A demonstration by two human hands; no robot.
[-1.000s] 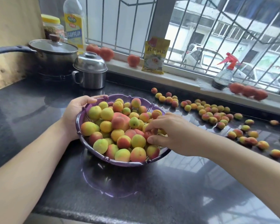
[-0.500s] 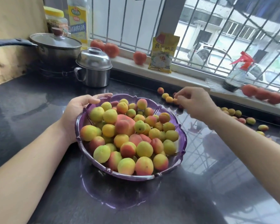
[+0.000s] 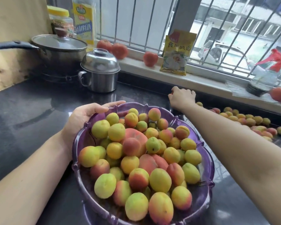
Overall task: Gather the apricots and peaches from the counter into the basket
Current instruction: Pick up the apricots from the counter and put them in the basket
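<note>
A purple plastic basket (image 3: pixel 207 161) stands on the dark counter, heaped with yellow-red apricots (image 3: pixel 116 132) and a few larger peaches (image 3: pixel 135 136). My left hand (image 3: pixel 83 118) holds its far-left rim, thumb on the rim and fingers along the outside. My right hand (image 3: pixel 182 98) reaches past the basket to the back edge of the counter, fingers curled down over small fruit; a reddish apricot (image 3: pixel 172 92) shows at the fingertips. More loose apricots (image 3: pixel 250 120) lie in a band to the right, partly hidden by my forearm.
A lidded steel mug (image 3: pixel 101 73) and a lidded pot (image 3: pixel 60 51) stand at the back left. On the window sill are tomatoes (image 3: pixel 118 50), a yellow packet (image 3: pixel 177 54) and a spray bottle (image 3: pixel 264 78). An oil bottle (image 3: pixel 83 21) stands behind the pot.
My right hand left the basket and reached out to the apricots at the back edge of the counter, closing over them. The left hand stayed on the rim. The view moved closer.
</note>
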